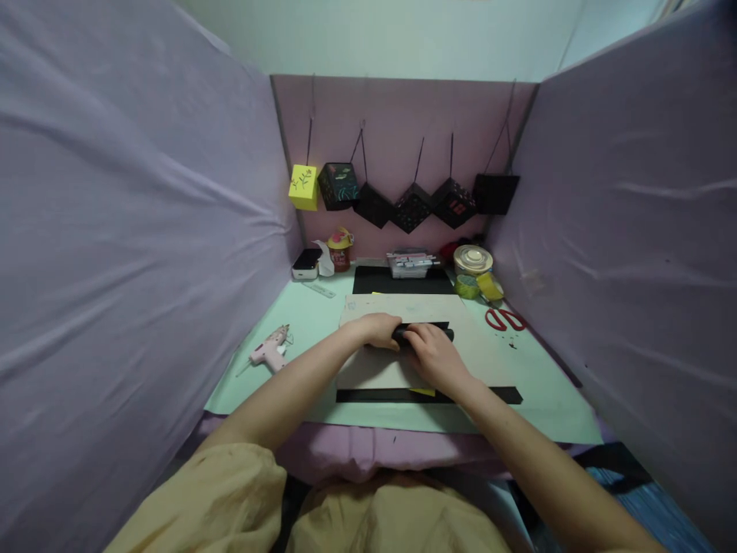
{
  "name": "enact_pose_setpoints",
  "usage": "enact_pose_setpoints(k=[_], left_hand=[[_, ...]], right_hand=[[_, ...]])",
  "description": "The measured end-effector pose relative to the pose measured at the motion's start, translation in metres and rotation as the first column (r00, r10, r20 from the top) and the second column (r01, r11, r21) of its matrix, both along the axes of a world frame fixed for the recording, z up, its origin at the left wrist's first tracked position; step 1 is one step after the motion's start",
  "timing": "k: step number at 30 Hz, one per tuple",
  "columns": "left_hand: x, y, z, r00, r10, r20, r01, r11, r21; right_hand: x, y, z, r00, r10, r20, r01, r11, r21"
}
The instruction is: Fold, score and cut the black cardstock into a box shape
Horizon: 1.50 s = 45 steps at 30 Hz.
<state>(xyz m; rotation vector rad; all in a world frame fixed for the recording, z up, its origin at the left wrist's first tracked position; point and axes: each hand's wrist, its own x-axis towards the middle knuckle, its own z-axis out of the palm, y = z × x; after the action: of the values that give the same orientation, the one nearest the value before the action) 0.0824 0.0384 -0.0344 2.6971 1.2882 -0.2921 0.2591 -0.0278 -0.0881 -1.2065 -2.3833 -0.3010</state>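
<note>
My left hand [380,330] and my right hand [433,352] meet over a pale board [368,369] on the table. Between them is a piece of black paper [447,335] that looks rolled or curled. The fingers of both hands are closed around it, the left at its left end and the right near its middle. Along the board's near edge lies a long black strip [374,395], with a bit of yellow paper [423,392] showing beside it. A black sheet [368,280] lies flat beyond the board.
A pink glue gun [270,349] lies left; red-handled scissors [505,319] lie right. Behind are a white box [305,264], a red jar [339,253], a tray of pens [411,263], a round tin [473,259] and tape rolls [467,287]. Decorated boxes [339,186] hang above.
</note>
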Motion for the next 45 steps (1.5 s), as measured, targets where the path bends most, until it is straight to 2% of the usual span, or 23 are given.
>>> enact_pose_setpoints(k=[4, 7, 14, 21, 29, 33, 45], left_hand=[[-0.001, 0.012, 0.0, 1.0, 0.003, 0.007, -0.002, 0.999, -0.038], [-0.003, 0.014, -0.002, 1.0, -0.002, 0.025, 0.003, 0.999, -0.037], [-0.005, 0.011, -0.005, 0.999, -0.007, 0.034, 0.007, 1.0, -0.019], [-0.004, 0.006, -0.005, 1.0, 0.011, 0.008, -0.011, 1.0, -0.008], [-0.001, -0.002, -0.003, 0.999, 0.038, -0.027, -0.038, 0.999, 0.002], [0.0, -0.004, -0.001, 0.998, 0.042, -0.036, -0.042, 0.999, 0.003], [0.003, -0.017, -0.005, 0.997, 0.079, 0.007, -0.079, 0.994, 0.077]], right_hand=[[-0.002, 0.01, -0.022, 0.998, -0.009, -0.067, 0.014, 0.997, 0.078], [0.0, 0.019, -0.027, 0.996, -0.018, -0.083, 0.024, 0.997, 0.067], [0.002, 0.021, -0.023, 0.996, -0.019, -0.084, 0.021, 0.999, 0.026], [0.009, 0.017, -0.025, 0.983, -0.109, -0.145, 0.118, 0.992, 0.054], [0.012, 0.017, -0.026, 0.99, -0.073, -0.125, 0.08, 0.995, 0.053], [0.012, 0.016, -0.027, 0.984, -0.116, -0.134, 0.126, 0.99, 0.068], [0.013, 0.014, -0.025, 0.985, -0.094, -0.143, 0.106, 0.991, 0.078]])
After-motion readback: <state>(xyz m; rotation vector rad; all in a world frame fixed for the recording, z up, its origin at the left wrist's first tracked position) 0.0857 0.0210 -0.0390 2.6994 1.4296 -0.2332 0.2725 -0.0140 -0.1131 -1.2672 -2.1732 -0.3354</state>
